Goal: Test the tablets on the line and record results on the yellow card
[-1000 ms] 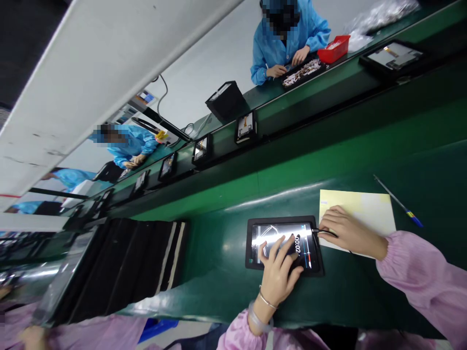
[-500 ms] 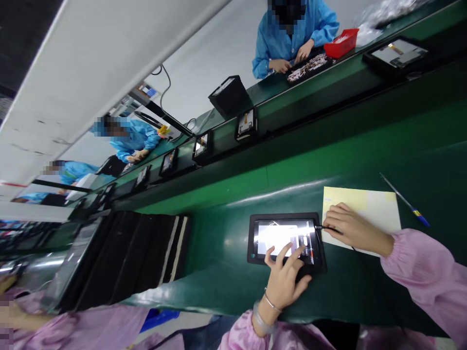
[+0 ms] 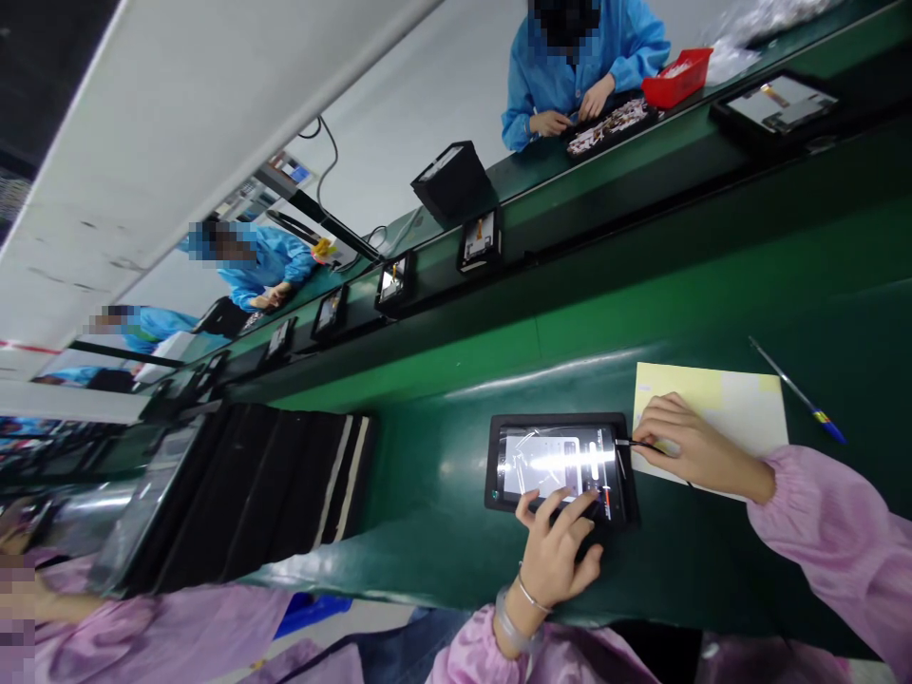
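Note:
A tablet (image 3: pixel 531 465) with a lit screen lies in a black frame (image 3: pixel 493 427) on the green table. Over its lower edge my left hand (image 3: pixel 560 546) is spread, fingers apart, with the fingertips at the screen; whether they touch the glass I cannot tell. At the tablet's right side my right hand (image 3: pixel 688 442) pinches a black cable (image 3: pixel 652 446), whose plug meets the tablet's edge. Under that hand lies a pale yellow sheet of paper (image 3: pixel 748 408). Beyond the sheet rests a pen (image 3: pixel 802 394) with a blue end.
Black foam trays (image 3: pixel 263 494) stand in a row at left, near a pink-sleeved neighbour's arm (image 3: pixel 85 608). Across the table runs a dark line bearing several framed screens (image 3: pixel 481 242). Behind it, people in blue coats work beside a red bin (image 3: pixel 676 81) and a black box (image 3: pixel 450 180).
The screen's picture has changed, its white panel now greyer with rounded boxes. My left fingers have drawn slightly lower on the screen. My right hand keeps its pinch on the cable.

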`<state>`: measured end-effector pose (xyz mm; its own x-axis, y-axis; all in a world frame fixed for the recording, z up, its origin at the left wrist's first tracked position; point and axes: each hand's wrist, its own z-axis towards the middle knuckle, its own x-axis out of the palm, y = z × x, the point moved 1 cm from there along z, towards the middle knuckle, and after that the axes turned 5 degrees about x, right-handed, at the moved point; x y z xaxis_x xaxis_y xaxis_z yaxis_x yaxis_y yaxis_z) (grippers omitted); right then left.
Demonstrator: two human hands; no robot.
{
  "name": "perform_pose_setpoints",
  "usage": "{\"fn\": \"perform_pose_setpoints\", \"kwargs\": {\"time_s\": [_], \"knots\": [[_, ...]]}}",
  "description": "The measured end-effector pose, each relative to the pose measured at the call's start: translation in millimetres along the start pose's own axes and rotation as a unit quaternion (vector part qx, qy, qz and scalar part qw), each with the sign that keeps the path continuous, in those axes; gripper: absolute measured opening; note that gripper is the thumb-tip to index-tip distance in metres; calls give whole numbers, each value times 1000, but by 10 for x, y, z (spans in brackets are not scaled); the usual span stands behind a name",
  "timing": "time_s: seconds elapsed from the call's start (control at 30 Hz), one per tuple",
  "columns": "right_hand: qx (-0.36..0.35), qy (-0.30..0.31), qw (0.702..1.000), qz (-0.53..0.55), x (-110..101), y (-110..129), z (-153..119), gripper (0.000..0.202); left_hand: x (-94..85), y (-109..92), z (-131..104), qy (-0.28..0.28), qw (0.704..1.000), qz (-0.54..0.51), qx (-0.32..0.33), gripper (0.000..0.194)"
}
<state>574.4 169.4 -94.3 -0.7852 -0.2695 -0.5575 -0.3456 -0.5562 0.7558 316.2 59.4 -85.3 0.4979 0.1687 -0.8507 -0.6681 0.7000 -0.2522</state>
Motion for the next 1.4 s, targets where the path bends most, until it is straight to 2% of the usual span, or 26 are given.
{"fn": "perform_pose_setpoints", "kwargs": {"time_s": [0.13,0.3,0.6,0.73,0.87,0.93,1.07,1.2,1.4], "knots": [[-4,-9,1000,9,-4,10,0,22,-19,-15,-15,-30,1000,-3,-1,9],[-8,-13,1000,11,-8,12,-1,22,8,-11,-26,14,1000,-6,-3,11],[-12,22,998,-61,17,-69,-30,21,-25,27,-47,34,998,43,-31,14],[-12,53,994,-91,46,-123,-54,22,-16,81,-76,26,991,62,-113,16],[-7,55,994,-91,53,-131,-54,21,-14,129,-107,14,977,86,-194,20],[-7,56,994,-91,54,-131,-53,21,-4,121,-59,40,980,69,-183,18],[-12,61,994,-94,57,-142,-55,21,51,87,150,99,990,34,-95,14],[-12,62,994,-91,54,-138,-51,20,136,118,295,109,993,13,-41,21],[-14,59,994,-90,38,-104,-42,21,195,179,276,105,994,-3,-39,22]]}}
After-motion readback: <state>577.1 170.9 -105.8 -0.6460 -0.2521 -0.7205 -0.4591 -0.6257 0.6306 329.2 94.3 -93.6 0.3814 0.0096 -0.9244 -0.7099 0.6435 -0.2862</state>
